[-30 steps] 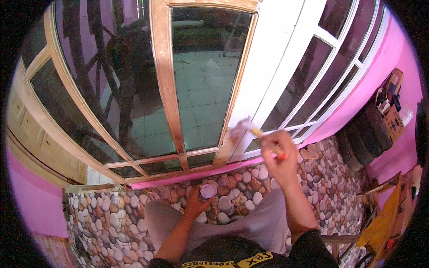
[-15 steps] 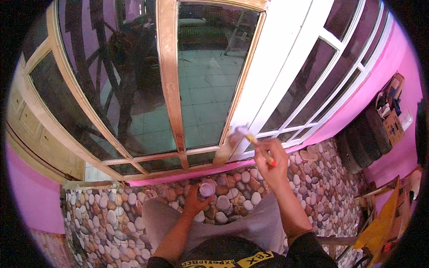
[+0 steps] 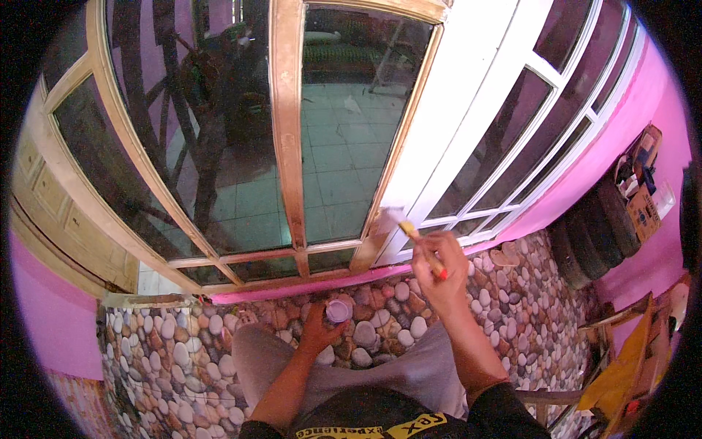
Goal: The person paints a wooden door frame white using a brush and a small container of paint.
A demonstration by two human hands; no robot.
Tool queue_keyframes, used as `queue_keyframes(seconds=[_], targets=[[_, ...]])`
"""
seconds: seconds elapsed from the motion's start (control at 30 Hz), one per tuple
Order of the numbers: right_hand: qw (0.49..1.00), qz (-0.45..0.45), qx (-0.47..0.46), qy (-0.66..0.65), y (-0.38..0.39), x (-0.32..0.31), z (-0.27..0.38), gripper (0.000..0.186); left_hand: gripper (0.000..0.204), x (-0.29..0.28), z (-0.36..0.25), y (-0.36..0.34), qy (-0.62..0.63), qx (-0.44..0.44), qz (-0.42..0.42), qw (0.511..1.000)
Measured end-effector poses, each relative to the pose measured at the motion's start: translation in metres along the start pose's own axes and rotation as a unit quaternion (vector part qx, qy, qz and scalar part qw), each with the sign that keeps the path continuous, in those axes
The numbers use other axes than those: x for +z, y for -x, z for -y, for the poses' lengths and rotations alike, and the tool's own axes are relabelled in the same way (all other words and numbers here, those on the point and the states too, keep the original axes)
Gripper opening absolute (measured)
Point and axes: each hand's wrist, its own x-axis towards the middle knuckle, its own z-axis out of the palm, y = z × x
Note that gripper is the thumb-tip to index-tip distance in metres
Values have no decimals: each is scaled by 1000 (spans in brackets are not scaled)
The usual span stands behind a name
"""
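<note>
My right hand [image 3: 442, 271] is closed around a paintbrush [image 3: 406, 228] with a yellowish, red-tipped handle. Its pale bristles touch the lower part of the wooden window frame, beside the glass pane [image 3: 340, 168]. Above the bristles the frame post [image 3: 433, 124] is white; below them a patch of brown wood [image 3: 371, 247] shows. Low between my knees, my left hand [image 3: 319, 326] grips a small cup [image 3: 338, 311] of pale, lilac-looking paint, its open top facing up.
A bare wood post [image 3: 289, 132] stands left of the pane, and white window bars [image 3: 526, 146] stand to the right. Stacked dark tires [image 3: 594, 238] with a cardboard box [image 3: 643, 212] line the pink wall. Pebble-patterned floor [image 3: 175, 366] lies below. Yellow cloth [image 3: 618, 369] hangs at lower right.
The brush and my right hand have moved slightly down, with the bristles still at the frame. The view has shifted a little. My left hand keeps the cup in nearly the same place.
</note>
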Motion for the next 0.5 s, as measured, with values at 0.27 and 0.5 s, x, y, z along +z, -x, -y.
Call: queue_keyframes(seconds=[0.27,0.5], targets=[[995,95,11,42,0,27,-35,15,63,-1,-4,-3,-71,4,11,997],[1000,-3,15,15,-10,-8,19,9,64,1,0,-2,26,-8,-8,1000]])
